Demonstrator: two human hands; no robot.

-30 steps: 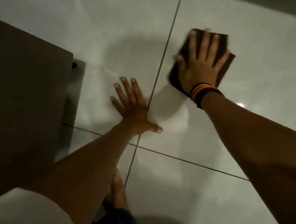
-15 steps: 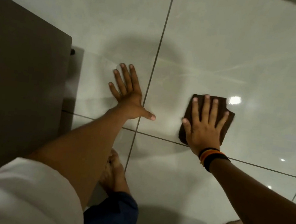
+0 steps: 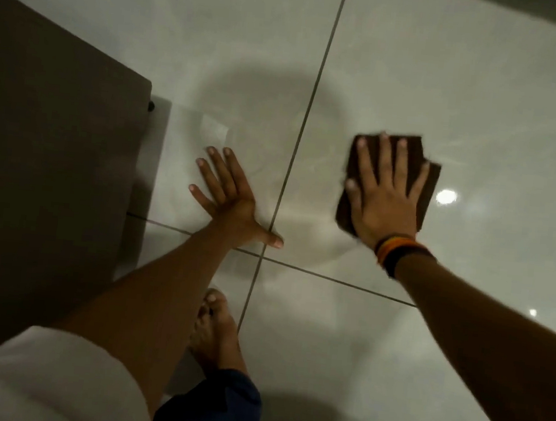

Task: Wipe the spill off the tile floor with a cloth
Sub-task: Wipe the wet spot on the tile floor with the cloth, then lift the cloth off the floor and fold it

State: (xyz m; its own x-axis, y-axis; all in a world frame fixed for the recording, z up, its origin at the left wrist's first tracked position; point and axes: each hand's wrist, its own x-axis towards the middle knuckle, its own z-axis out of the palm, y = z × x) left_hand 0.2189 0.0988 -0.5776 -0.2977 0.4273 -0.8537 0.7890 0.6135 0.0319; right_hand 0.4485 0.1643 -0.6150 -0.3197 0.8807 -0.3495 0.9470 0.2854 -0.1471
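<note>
1. From the head camera we saw the right hand (image 3: 384,200) lying flat, fingers spread, palm pressed down on a dark brown cloth (image 3: 429,187); it gripped nothing, only held the cloth against the floor.
2. The cloth sat folded on the pale tile floor (image 3: 468,86), on the tile right of the long grout line (image 3: 308,111), its corners showing past the fingertips and beside the wrist.
3. A stack of orange and black bands (image 3: 398,254) circled the right wrist.
4. The left hand (image 3: 228,198) was open too, planted flat on the next tile to the left, its thumb reaching the grout line near where the joints cross.
5. We could not make out the spill itself; faint streaks showed on the glossy tile between the hands.
6. A dark cabinet (image 3: 47,161) filled the left side, near the left hand but apart from it.
7. A bare foot (image 3: 215,333) rested on the floor under the left forearm, and a white sleeve (image 3: 42,384) covered that upper arm.
</note>
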